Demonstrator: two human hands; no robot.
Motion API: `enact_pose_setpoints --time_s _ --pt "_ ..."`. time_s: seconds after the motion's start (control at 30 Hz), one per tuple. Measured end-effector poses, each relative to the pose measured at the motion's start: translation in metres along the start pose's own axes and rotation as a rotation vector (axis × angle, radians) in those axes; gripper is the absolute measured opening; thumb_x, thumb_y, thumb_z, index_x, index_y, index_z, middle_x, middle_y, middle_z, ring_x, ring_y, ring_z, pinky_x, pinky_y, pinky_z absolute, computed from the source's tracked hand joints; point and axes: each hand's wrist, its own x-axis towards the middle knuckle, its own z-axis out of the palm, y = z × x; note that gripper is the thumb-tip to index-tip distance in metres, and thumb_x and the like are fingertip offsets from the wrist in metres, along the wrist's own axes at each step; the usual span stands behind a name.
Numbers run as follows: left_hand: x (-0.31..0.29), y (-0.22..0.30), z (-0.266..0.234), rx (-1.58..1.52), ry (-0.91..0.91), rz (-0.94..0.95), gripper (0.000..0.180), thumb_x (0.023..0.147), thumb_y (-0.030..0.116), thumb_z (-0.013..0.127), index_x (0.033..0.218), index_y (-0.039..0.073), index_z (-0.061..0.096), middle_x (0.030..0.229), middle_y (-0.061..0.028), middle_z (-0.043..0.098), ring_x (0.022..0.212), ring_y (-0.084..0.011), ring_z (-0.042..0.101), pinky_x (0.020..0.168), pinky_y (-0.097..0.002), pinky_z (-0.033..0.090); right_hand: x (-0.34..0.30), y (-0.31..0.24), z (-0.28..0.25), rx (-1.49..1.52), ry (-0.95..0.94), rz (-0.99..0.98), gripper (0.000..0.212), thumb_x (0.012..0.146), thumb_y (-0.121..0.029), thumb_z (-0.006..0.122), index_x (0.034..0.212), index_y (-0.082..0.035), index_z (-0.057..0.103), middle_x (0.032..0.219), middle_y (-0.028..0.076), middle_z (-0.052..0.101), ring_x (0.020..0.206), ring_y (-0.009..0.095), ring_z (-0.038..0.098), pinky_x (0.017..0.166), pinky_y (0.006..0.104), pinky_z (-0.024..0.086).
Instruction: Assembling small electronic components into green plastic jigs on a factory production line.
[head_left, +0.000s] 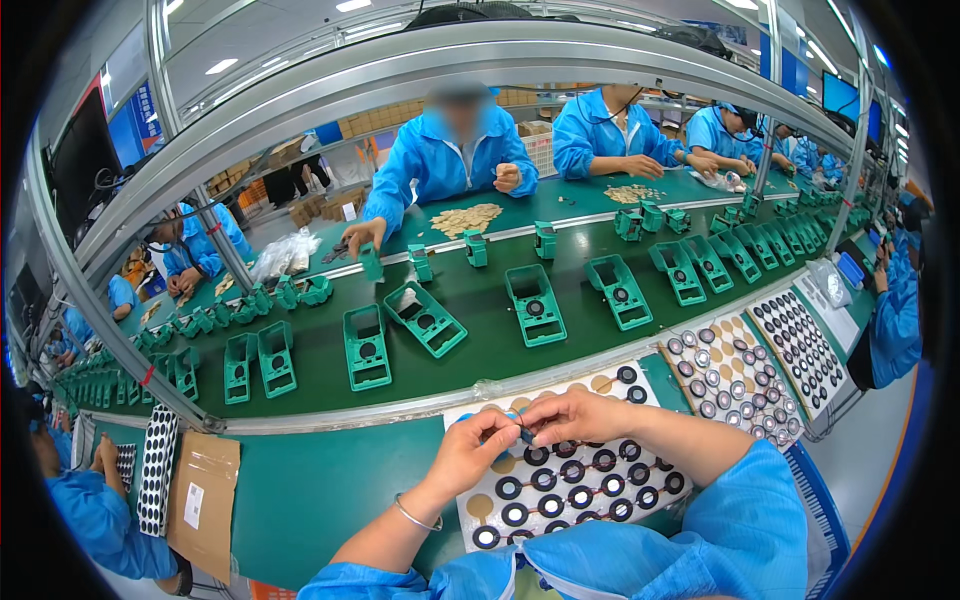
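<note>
My left hand [474, 447] and my right hand [578, 416] meet at the fingertips, both pinched round a small dark part [525, 434]. Fingers cover most of it, so its kind cannot be made out. Just beneath them lies a white foam tray [655, 382] holding rows of round black-ringed discs [545, 479] with pale centres and thin reddish wires. Round tan recesses [480, 505] without discs show along its left side.
A conveyor belt [460, 375] beyond the tray carries green plastic housings [535, 305]. More disc trays [797, 345] stand at right; a cardboard piece [203, 500] lies at left. A metal frame post [150, 365] rises at left. Co-workers in blue [440, 160] sit opposite.
</note>
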Motion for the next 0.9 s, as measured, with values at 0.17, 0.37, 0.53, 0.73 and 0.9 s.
enact_pose_setpoints --time_s 0.17,0.37,0.53,0.73,0.9 --pt "-0.002 0.004 0.003 0.12 0.074 0.065 0.016 0.089 0.014 0.056 0.089 -0.002 0.059 0.081 -0.003 0.061 0.074 -0.0075 0.053 0.068 -0.0216 0.045 0.001 0.002 -0.002 0.214 -0.026 0.092 0.04 0.084 -0.012 0.063 0.122 -0.002 0.052 0.112 0.006 0.058 0.099 0.011 0.054 0.09 0.0264 0.042" --pt "-0.008 0.012 0.004 -0.007 0.09 -0.05 0.018 0.086 0.016 0.061 0.089 -0.002 0.06 0.081 -0.0033 0.062 0.072 -0.0075 0.054 0.067 -0.021 0.045 0.003 0.004 0.003 0.112 0.018 -0.008 0.039 0.084 -0.013 0.063 0.121 -0.003 0.053 0.11 0.005 0.058 0.098 0.011 0.054 0.089 0.026 0.043" --pt "-0.007 0.006 -0.004 0.069 0.055 -0.07 0.019 0.086 0.018 0.062 0.087 -0.001 0.061 0.079 -0.0027 0.061 0.072 -0.0073 0.054 0.066 -0.0209 0.045 0.003 -0.004 0.005 -0.063 0.002 -0.047 0.039 0.084 -0.013 0.064 0.121 -0.003 0.053 0.107 0.005 0.059 0.096 0.011 0.055 0.086 0.0262 0.044" --pt "-0.008 0.002 -0.003 0.114 0.004 -0.032 0.022 0.091 0.022 0.055 0.085 0.001 0.057 0.076 -0.0021 0.059 0.072 -0.0074 0.053 0.067 -0.0222 0.045 0.001 0.006 0.002 0.085 -0.035 -0.003 0.039 0.084 -0.013 0.063 0.12 -0.002 0.054 0.106 0.006 0.061 0.096 0.011 0.056 0.086 0.0258 0.044" --pt "-0.01 0.006 0.001 0.089 0.008 0.012 0.022 0.093 0.021 0.05 0.089 0.0 0.056 0.08 -0.0028 0.06 0.075 -0.0079 0.054 0.07 -0.0234 0.046 0.0 0.007 0.001 0.19 -0.054 0.045 0.038 0.085 -0.011 0.062 0.121 -0.003 0.053 0.107 0.005 0.06 0.098 0.012 0.055 0.086 0.0262 0.044"
